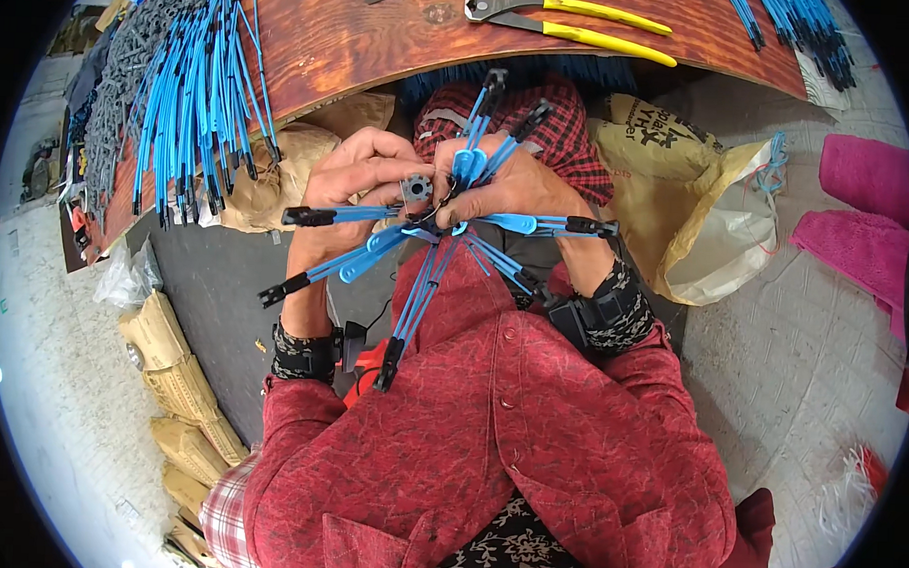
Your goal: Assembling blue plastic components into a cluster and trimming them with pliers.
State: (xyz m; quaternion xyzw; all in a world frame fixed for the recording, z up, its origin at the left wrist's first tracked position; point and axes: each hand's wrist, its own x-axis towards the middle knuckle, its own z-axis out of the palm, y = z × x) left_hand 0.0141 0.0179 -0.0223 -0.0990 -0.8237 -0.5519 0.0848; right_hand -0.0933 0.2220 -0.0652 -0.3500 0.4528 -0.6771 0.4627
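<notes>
Above my lap is a star-shaped folding frame point(414, 295) of blue rods with black end pieces, spread out from a dark hub. Light blue clips point(512, 223) sit on the rods close to the hub. My left hand point(353, 180) is closed, with a small black toothed ring point(417, 188) pinched at its fingertips just beside the hub. On the other side my right hand point(523, 191) wraps round the hub and the rods that point away from me. A thin dark wire or cord shows between the two hands. My fingers hide part of the hub.
Yellow-handled pincers point(584, 26) lie on the wooden table point(343, 50) ahead. A bundle of blue rods point(203, 95) hangs over its left edge, beside grey netted parts point(120, 102). An open woven sack point(722, 233) stands at right, near pink cloths point(867, 228). Folded cardboard point(181, 385) lies left.
</notes>
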